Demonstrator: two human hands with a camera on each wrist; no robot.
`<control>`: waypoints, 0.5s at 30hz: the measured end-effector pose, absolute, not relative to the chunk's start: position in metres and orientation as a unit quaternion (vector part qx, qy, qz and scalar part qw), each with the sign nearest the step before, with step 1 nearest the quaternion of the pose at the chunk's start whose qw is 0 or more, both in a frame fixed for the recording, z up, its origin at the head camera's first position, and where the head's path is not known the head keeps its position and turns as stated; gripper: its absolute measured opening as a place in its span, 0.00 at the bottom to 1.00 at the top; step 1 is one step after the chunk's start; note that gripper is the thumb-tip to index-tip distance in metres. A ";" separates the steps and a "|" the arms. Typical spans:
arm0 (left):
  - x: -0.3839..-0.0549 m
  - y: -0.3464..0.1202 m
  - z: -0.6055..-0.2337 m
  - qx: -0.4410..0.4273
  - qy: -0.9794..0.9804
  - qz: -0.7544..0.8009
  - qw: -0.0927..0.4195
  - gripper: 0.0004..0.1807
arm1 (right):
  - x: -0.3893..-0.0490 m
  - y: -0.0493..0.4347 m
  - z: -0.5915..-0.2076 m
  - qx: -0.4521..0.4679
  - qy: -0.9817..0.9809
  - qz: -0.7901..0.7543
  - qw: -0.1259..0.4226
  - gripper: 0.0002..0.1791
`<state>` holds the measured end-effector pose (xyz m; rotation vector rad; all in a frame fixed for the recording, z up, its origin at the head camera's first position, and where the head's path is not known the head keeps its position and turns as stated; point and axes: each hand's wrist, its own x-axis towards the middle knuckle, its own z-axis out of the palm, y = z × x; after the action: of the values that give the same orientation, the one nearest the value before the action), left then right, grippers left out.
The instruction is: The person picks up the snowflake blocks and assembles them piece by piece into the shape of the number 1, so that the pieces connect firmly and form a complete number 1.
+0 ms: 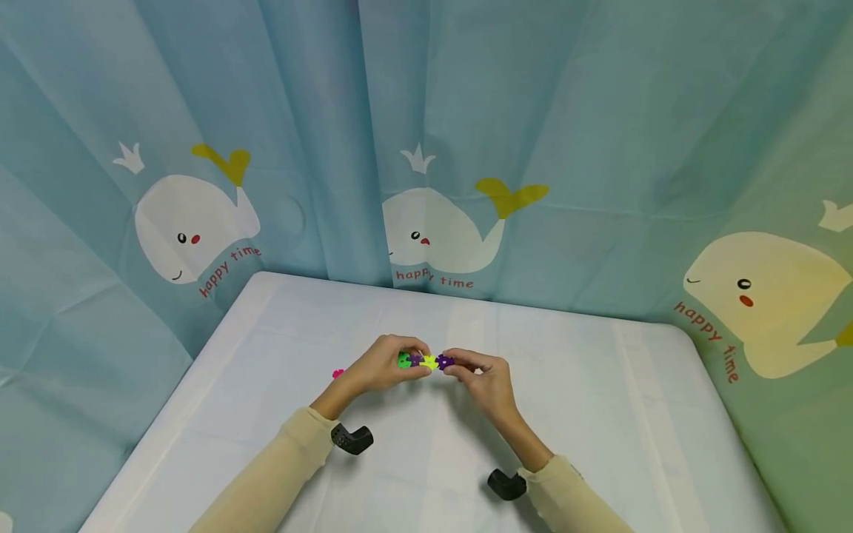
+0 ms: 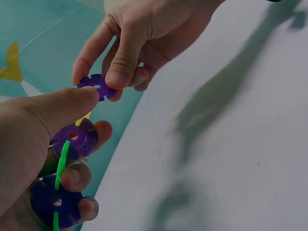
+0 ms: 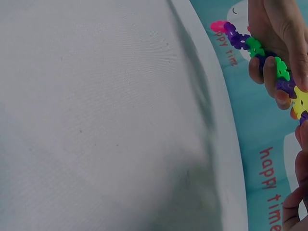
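Note:
My left hand (image 1: 381,366) holds a chain of interlocking notched plastic discs over the table. In the right wrist view the chain runs from a pink disc (image 3: 219,26) through purple and green discs (image 3: 282,69) to a yellow disc (image 3: 301,100) near the left fingertips. My right hand (image 1: 492,385) pinches a purple disc (image 2: 97,87) between thumb and fingers at the yellow end. The left thumb tip overlaps that purple disc in the left wrist view. Part of the chain is hidden behind the left hand's fingers.
A white-covered table (image 1: 573,414) lies under both hands. Behind it hangs a blue-green curtain (image 1: 320,148) with printed whales. A black wrist device (image 1: 352,440) sits at the left sleeve, another black device (image 1: 506,485) at the right sleeve.

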<state>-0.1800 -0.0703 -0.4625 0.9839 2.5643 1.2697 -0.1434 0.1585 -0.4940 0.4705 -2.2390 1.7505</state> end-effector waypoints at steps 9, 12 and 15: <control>-0.179 -0.068 -0.463 0.317 0.838 0.438 0.068 0.11 | -0.141 0.153 -0.493 0.178 -0.757 0.606 0.168 0.12; -0.179 -0.067 -0.464 0.313 0.839 0.439 0.067 0.11 | -0.135 0.150 -0.481 0.183 -0.755 0.606 0.171 0.11; -0.179 -0.066 -0.465 0.308 0.842 0.438 0.067 0.11 | -0.130 0.150 -0.470 0.189 -0.756 0.604 0.169 0.10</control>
<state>-0.1790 -0.0660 -0.4648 0.9285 2.5379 1.3220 -0.1296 0.1497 -0.4700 0.5386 -2.1488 1.7157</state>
